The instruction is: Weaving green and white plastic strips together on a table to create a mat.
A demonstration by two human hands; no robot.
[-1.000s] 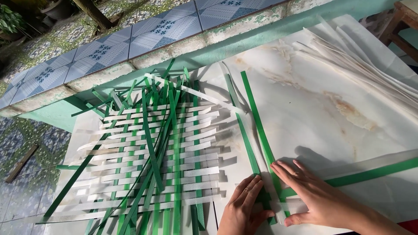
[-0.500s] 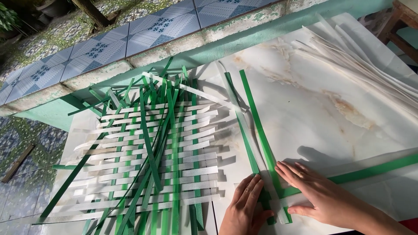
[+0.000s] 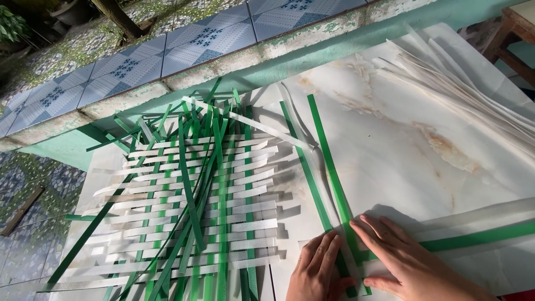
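Both hands flat, fingers spread, nothing pinched: left hand (image 3: 317,270) and right hand (image 3: 409,262) press green strips (image 3: 334,184) on marble tabletop (image 3: 423,117); strips' long axis runs far-left from hands.

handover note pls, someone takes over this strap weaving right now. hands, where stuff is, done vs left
Left hand: flat, palm down, pressing two long green plastic straps onto the marble-pattern tabletop.
Right hand: flat across the same straps, where a green-and-white strap band crosses from the right.
Neither hand grips anything.
Done: a green-and-white woven strap mat lies left, its strap ends loose.
Left: the new crossing is barely begun; a loose white strap pile lies far right.
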